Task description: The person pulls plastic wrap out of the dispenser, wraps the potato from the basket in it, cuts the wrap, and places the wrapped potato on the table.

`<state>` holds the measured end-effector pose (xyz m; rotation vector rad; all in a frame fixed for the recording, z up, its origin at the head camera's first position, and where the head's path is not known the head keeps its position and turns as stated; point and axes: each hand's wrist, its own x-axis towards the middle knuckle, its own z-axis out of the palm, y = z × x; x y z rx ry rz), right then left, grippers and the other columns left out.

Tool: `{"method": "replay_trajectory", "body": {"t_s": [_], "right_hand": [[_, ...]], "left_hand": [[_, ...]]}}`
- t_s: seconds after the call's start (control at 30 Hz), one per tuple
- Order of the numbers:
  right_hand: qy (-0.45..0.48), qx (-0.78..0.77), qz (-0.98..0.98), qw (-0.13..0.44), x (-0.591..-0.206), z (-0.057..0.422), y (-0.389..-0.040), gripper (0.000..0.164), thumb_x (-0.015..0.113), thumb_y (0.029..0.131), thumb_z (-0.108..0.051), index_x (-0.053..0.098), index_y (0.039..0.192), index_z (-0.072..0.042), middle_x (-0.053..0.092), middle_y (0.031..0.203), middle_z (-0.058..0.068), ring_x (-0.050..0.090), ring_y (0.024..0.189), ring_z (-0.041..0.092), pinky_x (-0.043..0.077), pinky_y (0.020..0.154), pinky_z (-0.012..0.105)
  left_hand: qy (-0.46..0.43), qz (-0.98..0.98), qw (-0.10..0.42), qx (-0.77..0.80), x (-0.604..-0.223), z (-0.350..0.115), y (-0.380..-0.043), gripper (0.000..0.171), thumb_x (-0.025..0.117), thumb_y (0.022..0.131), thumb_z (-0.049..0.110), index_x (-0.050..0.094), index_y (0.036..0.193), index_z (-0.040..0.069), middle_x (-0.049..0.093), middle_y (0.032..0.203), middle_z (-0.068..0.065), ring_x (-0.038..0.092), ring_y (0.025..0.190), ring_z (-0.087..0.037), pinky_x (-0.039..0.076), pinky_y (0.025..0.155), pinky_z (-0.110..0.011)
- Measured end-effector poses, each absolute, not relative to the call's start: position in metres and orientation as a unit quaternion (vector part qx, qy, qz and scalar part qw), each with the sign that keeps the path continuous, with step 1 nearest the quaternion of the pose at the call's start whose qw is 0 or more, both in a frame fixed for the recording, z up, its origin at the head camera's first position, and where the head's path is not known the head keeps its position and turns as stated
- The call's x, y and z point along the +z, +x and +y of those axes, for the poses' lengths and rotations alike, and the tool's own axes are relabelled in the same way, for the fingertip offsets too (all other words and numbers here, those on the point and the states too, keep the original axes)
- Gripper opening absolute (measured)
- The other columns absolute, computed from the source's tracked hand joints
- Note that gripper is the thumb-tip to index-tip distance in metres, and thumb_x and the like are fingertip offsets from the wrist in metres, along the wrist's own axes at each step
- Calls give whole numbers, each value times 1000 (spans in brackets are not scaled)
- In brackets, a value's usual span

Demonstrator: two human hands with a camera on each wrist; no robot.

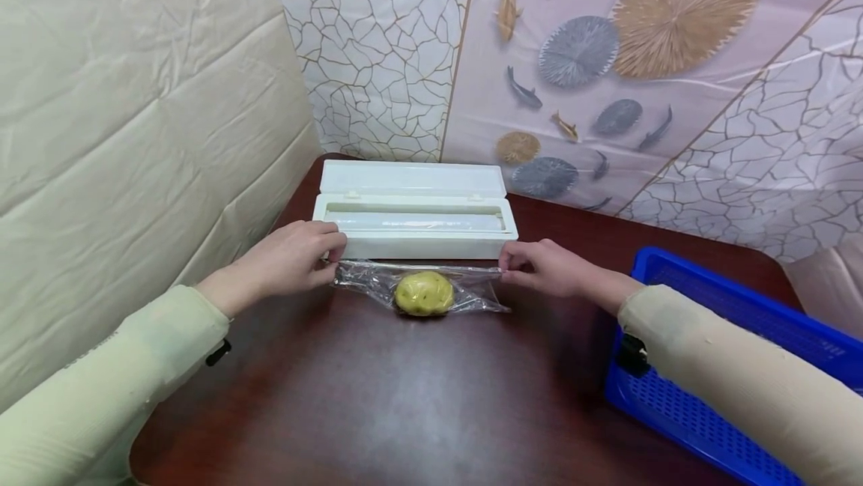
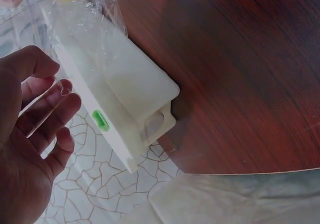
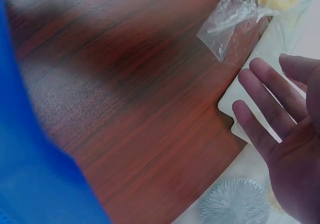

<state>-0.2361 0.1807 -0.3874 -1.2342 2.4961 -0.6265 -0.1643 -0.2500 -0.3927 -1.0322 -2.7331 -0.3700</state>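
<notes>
My left hand [image 1: 306, 255] and right hand [image 1: 544, 267] pinch the far edge of clear plastic film [image 1: 367, 276] touching an oval yellow potato [image 1: 425, 293]. Probably the wrapping step; next fold needs even tension.

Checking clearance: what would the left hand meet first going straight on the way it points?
Beyond the clear plastic it holds, the left hand would probably meet the white box first; depth is unclear.

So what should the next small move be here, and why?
Probably fold the clear film's far edge toward the person, over the potato: the left hand and right hand pinch the clear film by that edge's ends, and loose film spreads on both sides.
</notes>
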Motion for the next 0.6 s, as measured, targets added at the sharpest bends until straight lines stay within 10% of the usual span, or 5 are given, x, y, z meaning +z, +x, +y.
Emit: {"method": "replay_trajectory", "body": {"t_s": [0.6], "right_hand": [[-493, -124, 855, 106, -387, 175, -226, 19, 76, 95, -4, 64, 93, -18, 61, 89, -6, 62, 83, 16, 52, 76, 36]], "left_hand": [[-348, -917, 64, -185, -395, -251, -153, 28, 72, 78, -4, 53, 78, 16, 50, 76, 5, 46, 70, -9, 41, 64, -29]]}}
